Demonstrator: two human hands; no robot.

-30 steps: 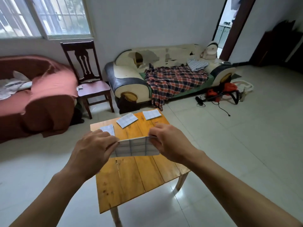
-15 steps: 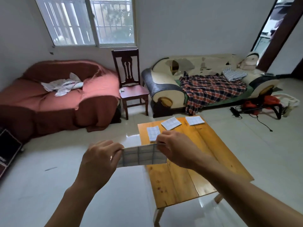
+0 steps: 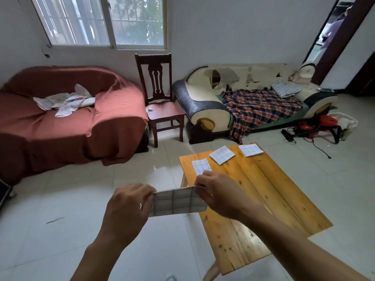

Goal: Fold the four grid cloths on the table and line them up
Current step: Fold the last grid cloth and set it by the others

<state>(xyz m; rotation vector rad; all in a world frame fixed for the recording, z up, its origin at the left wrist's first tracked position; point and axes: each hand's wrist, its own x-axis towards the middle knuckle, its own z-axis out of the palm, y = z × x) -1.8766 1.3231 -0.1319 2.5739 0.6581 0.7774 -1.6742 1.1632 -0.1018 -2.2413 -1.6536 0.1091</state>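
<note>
My left hand & right hand each pinch a top corner of the 4th grid cloth, held in air at lower centre, left of the table. Risk: one pinch slips, layers splay, fold's lost. Cloth: white w/ grey grid, folded to a strip. 3 others folded along the table's far edge.

Your two forearms are bare all the way to the bottom edge of the view, with no sleeve, watch or glove showing. Your left hand wears a thin ring that glints pale on one finger; your right hand carries nothing.
</note>
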